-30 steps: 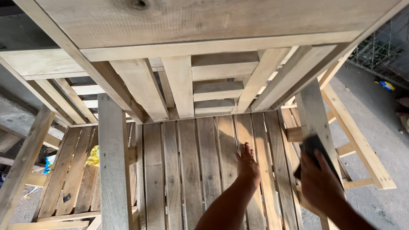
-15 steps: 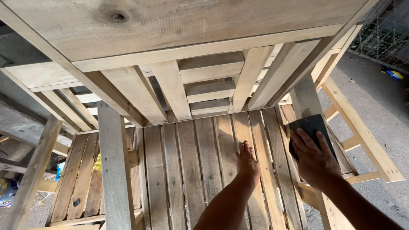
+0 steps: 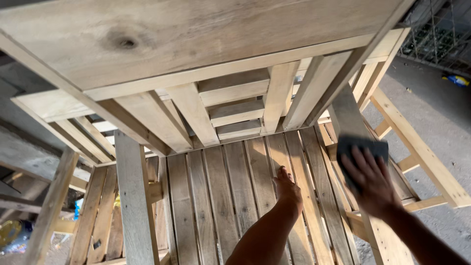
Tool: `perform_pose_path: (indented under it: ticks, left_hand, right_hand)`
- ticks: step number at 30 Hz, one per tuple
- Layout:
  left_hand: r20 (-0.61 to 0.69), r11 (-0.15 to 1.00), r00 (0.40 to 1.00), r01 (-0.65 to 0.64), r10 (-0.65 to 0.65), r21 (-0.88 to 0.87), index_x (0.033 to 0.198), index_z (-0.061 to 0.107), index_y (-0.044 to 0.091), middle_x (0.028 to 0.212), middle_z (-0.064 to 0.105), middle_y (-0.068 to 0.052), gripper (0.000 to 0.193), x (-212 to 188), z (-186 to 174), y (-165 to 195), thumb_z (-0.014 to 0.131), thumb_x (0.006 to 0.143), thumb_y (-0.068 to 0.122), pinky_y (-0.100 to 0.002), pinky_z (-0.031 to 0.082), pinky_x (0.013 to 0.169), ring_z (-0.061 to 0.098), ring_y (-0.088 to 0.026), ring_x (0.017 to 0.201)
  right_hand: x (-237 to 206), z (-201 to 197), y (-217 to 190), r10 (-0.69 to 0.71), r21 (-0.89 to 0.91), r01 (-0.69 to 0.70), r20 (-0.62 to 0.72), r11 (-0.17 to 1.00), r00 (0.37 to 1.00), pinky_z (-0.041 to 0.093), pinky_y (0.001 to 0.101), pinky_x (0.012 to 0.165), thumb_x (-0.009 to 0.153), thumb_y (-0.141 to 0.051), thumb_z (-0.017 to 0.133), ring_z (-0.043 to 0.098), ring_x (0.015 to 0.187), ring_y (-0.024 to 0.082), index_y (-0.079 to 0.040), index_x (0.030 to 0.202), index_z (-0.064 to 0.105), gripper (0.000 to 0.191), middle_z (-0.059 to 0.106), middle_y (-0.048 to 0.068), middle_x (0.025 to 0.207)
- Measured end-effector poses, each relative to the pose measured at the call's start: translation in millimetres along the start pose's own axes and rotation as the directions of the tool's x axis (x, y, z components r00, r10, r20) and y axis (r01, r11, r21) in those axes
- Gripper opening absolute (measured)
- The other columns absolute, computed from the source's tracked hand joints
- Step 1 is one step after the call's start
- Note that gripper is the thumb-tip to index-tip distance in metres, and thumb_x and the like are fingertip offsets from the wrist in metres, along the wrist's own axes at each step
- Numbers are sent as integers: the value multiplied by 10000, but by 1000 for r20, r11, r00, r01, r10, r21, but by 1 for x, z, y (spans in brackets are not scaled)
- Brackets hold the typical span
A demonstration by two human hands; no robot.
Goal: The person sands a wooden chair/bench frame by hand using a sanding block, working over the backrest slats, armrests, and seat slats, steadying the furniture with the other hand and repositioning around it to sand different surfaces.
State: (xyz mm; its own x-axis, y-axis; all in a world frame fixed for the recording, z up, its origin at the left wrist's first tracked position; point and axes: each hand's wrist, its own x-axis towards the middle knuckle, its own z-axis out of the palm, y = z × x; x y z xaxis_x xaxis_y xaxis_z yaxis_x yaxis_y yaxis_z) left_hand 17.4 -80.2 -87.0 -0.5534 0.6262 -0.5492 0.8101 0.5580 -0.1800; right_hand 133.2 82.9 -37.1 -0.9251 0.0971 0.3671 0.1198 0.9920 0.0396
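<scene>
R hand (image 3: 374, 184) is pressing a thin, likely flexible dark pad (image 3: 362, 149) flat-palmed on post (image 3: 351, 118), 3 o'clock; L hand (image 3: 287, 189), empty, is bracing slats (image 3: 221, 196).

Soft, even daylight fills the view, brightest on the concrete floor (image 3: 436, 122) at the right. The left edge sinks into dim shadow under the wooden frame (image 3: 147, 44). No glare. The right hand (image 3: 373, 181) is smeared by motion blur (its dark pad too), while the slats (image 3: 221, 196) stay sharp. Straight boards bow slightly near the edges.
</scene>
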Motion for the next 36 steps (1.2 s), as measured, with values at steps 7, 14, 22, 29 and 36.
perform_pose_path:
  ticks: [7,14,22,29,36]
  left_hand:
    - [46,938,998,47,-33,-344,1566,373,-3,1695,143,-294,672,18,-6,-7,606,981,232,-554,233,1230,158,-429,1569]
    - [-759,709,637,-472,-137,-524,1311,589,-35,1444,547,-237,399,26,-35,-31,557,954,140,-486,375,1154,461,-412,1393]
    - [-867,543,426,-678,-259,-496,1190,681,-29,1278,663,-222,240,25,-78,-34,601,971,25,-458,504,990,606,-405,1175]
    - [-864,453,404,-737,-301,-502,1224,675,-27,1286,675,-194,288,17,-88,-53,564,962,21,-401,562,988,670,-356,1167]
    - [-961,531,211,-802,-178,-274,1202,688,-13,1284,698,-179,281,4,-103,-71,587,940,-29,-377,603,936,707,-344,1126]
  right_hand:
    - [-39,-17,-37,208,-160,-167,295,973,933,26,509,1252,970,-407,433,50,1554,300,-247,1635,116,754,80,80,1719]
    - [-41,-3,-39,186,-45,-181,191,983,964,57,560,1195,768,-417,572,95,1549,340,-252,1623,141,971,118,98,1704]
    - [103,-14,-31,265,44,-263,-66,964,962,213,580,1180,994,-442,455,243,1508,387,-224,1580,309,642,257,122,1654]
    - [59,-7,-34,264,67,-259,-93,964,960,149,571,1206,1007,-406,419,203,1507,347,-283,1587,304,604,240,74,1653]
    - [162,-27,12,436,729,-359,93,582,895,312,437,1203,919,-441,497,404,1456,333,-225,1619,314,756,439,124,1586]
